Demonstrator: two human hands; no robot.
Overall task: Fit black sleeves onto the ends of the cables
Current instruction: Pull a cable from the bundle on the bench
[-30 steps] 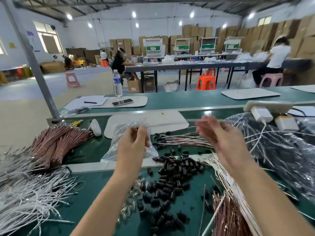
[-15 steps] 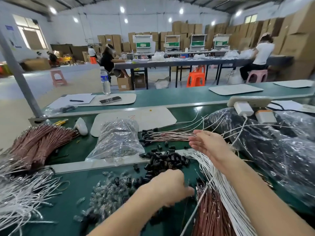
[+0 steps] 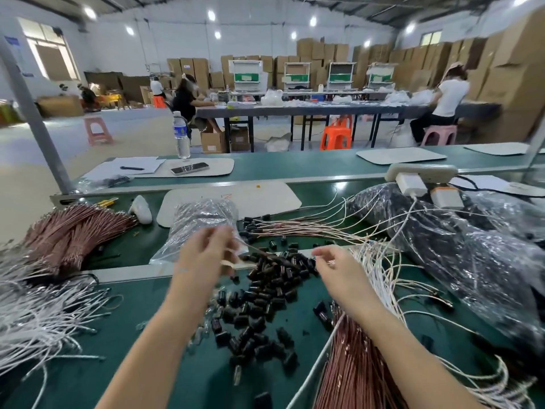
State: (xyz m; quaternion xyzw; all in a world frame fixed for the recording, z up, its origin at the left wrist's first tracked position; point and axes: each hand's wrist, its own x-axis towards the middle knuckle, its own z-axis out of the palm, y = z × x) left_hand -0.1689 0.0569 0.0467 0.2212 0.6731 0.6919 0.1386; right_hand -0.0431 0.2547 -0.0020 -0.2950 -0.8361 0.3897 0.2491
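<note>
1. Grip: left hand is curling, blurred; right hand is hovering half-curled beside cables; holdings unclear.
2. Black sleeves are lying heaped on counter between hands, likely for quick picking.

Glossy black plastic sleeves lie on the matt green bench top near crinkly clear plastic bags.

A high hall with white walls, a dark girder roof and round ceiling lamps. A bright window sits far left. Cardboard boxes are stacked along the far wall and the right. A long dark table crosses the pale floor, an orange stool beneath it
</note>
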